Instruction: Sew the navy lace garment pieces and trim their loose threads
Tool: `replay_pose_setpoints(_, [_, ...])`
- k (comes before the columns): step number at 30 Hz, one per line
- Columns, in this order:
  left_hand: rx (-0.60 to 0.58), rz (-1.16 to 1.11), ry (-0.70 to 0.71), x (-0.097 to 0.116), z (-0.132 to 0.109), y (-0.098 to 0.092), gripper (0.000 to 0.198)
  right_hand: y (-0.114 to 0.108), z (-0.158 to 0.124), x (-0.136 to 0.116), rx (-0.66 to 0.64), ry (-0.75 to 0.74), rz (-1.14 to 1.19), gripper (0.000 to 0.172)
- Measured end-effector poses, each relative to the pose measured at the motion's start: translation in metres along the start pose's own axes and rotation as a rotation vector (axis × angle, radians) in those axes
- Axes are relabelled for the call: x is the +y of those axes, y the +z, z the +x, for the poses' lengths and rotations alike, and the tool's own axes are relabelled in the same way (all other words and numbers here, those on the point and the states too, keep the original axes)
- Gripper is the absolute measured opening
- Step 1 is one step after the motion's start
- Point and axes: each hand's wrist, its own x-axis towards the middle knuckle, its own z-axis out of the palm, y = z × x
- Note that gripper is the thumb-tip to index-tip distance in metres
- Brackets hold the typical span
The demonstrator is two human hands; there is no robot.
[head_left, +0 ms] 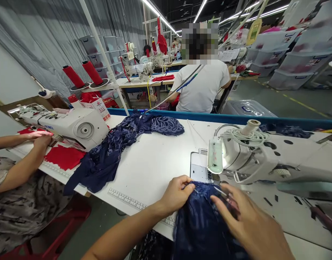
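My left hand (pixel 176 193) pinches the top edge of a dark navy lace fabric piece (pixel 201 224) that lies over the front edge of the white table (pixel 152 162). My right hand (pixel 247 220) rests on the same fabric and holds small metal thread snips (pixel 222 193), tips pointing toward my left fingers. Both hands sit just in front of the needle area of my white sewing machine (pixel 266 155), whose lamp is lit.
A pile of navy lace garments (pixel 119 148) trails across the table to the left. A co-worker on the left (pixel 33 144) works red fabric (pixel 64 157) at another sewing machine (pixel 73 124). Another person in a white shirt (pixel 201 86) sits ahead, back turned. Storage bins stand at the right.
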Motion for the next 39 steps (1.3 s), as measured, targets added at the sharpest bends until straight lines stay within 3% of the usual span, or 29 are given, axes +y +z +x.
replay_pose_setpoints(5, [-0.063,-0.094,-0.046,-0.001,-0.002,-0.001,0.029,0.017,-0.008,-0.026,-0.080,-0.057,0.110,0.029])
replay_pose_setpoints(10, [-0.054,-0.188,-0.101,0.005,-0.003,-0.002,0.031,0.031,-0.009,-0.019,-0.022,-0.142,-0.031,0.031])
replay_pose_setpoints(16, [-0.067,-0.187,-0.087,0.004,-0.003,-0.001,0.030,0.035,-0.010,-0.017,-0.034,-0.207,-0.028,0.032])
replay_pose_setpoints(39, [-0.068,-0.175,-0.103,0.006,-0.005,-0.002,0.025,0.040,-0.016,-0.017,0.003,-0.206,-0.084,0.037])
